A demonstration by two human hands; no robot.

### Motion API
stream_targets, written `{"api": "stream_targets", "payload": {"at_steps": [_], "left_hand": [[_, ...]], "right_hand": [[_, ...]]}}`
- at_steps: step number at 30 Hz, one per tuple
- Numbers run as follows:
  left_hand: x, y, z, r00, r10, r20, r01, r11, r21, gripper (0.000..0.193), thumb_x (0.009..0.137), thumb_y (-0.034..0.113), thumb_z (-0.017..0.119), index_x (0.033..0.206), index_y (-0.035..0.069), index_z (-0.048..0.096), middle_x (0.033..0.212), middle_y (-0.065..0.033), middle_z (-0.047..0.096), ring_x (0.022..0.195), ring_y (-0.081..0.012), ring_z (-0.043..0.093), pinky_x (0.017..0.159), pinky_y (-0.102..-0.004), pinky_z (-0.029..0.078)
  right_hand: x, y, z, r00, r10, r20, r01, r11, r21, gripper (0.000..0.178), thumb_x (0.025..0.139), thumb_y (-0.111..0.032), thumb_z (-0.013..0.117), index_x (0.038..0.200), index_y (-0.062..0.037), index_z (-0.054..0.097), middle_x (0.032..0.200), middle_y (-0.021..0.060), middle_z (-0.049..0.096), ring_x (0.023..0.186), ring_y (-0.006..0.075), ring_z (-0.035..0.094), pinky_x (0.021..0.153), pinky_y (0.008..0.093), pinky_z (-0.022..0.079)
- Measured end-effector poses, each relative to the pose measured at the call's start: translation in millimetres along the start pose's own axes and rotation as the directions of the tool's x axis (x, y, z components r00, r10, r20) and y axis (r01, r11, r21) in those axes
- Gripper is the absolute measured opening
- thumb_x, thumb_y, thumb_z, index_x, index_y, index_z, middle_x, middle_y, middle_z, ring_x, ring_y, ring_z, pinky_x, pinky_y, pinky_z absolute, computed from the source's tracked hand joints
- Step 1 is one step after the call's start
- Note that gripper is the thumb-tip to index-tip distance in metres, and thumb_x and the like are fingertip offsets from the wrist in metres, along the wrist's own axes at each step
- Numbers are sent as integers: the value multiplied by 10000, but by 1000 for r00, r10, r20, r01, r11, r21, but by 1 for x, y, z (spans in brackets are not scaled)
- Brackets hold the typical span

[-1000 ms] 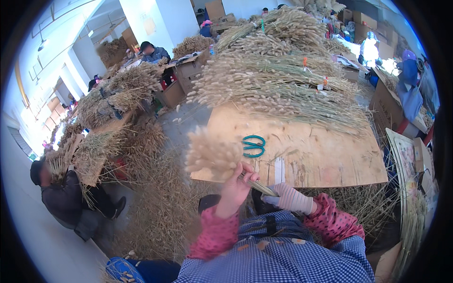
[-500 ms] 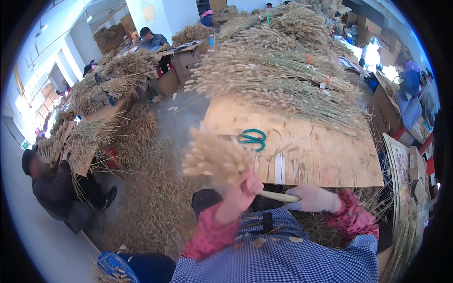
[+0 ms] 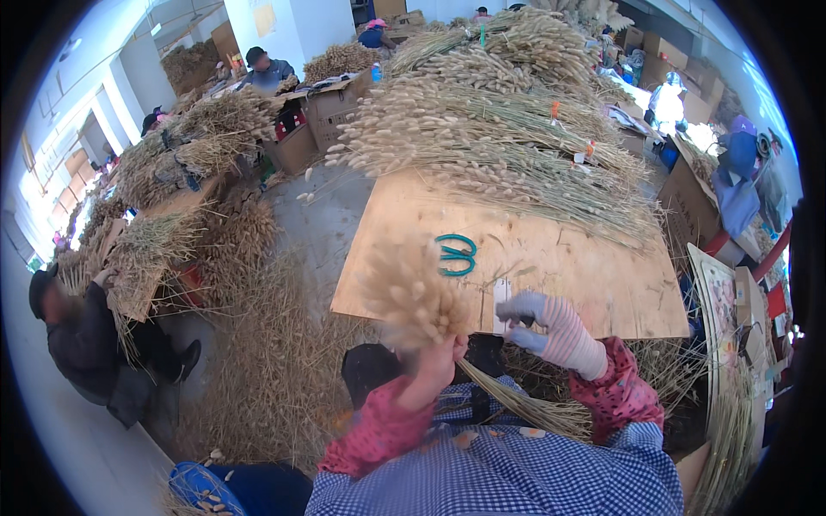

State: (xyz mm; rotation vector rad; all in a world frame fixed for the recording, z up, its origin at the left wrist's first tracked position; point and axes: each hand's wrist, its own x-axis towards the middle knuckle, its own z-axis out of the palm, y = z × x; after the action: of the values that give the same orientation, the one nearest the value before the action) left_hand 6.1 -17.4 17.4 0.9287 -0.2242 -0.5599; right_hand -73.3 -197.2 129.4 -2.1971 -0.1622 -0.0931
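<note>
At the far left a person in dark clothes (image 3: 82, 331) crouches beside loose straw on the floor. Behind, near the upper left, open brown cardboard boxes (image 3: 314, 116) stand in a row; we see red and dark items in one, but cannot tell what they are. A pale rectangular sheet (image 3: 265, 19) hangs on the white pillar above them.

Our left hand (image 3: 437, 371) is raised in front of the near edge of the plywood board (image 3: 594, 284). Its fingers are closed in a fist around the stems of a bundle of dried grass (image 3: 413, 297). The fluffy heads stand blurred above the fist, over the board's near left corner; the stems trail down to the right across our checked apron.

Green-handled scissors (image 3: 456, 254) lie on the board, left of its centre, apart from both hands. A narrow white strip (image 3: 500, 303) lies at the near edge, just beside our right hand (image 3: 544, 323). That hand wears a striped knit glove; its fingers are curled together, and we cannot tell whether they pinch anything.

A large heap of dried grass (image 3: 508, 138) covers the board's far edge, with small orange tags (image 3: 556, 109) among it. Brown boxes (image 3: 688, 193) stand off the right edge; their contents are hidden.
</note>
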Motion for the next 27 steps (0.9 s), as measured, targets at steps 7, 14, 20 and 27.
{"api": "stream_targets", "payload": {"at_steps": [7, 14, 20, 27], "left_hand": [[15, -34, -27, 955, 296, -22, -295, 954, 45, 346, 941, 278, 563, 1198, 73, 454, 1053, -90, 564, 781, -126, 568, 627, -242, 483], [39, -63, -40, 908, 418, -7, -418, 908, -32, 348, 962, 264, 515, 1255, 93, 436, 1195, -84, 502, 962, -175, 560, 773, -318, 504], [37, -42, -22, 903, 429, -8, -429, 903, -16, 331, 956, 261, 518, 1232, 94, 446, 1136, -70, 500, 914, -164, 547, 738, -307, 486], [39, -39, -17, 909, 416, -4, -416, 909, -10, 311, 949, 258, 522, 1206, 96, 457, 1068, -54, 498, 858, -151, 533, 698, -294, 464]], "right_hand": [[41, -53, 34, 962, -201, -187, 183, 977, -109, 554, 718, -309, 741, 1172, -43, 565, 989, 158, 637, 848, 302, 642, 715, 359, 511], [48, -55, 54, 934, -168, -315, 139, 984, -111, 543, 705, -253, 774, 1143, -22, 551, 761, 89, 599, 654, 205, 594, 604, 308, 479], [47, -58, 64, 888, -199, -414, 137, 975, -174, 598, 660, -265, 807, 1131, -7, 544, 686, 61, 576, 577, 172, 570, 558, 291, 466], [43, -61, 76, 850, -155, -503, 30, 968, -248, 562, 718, -344, 757, 1135, -37, 538, 776, 131, 637, 707, 303, 651, 604, 368, 504]]}}
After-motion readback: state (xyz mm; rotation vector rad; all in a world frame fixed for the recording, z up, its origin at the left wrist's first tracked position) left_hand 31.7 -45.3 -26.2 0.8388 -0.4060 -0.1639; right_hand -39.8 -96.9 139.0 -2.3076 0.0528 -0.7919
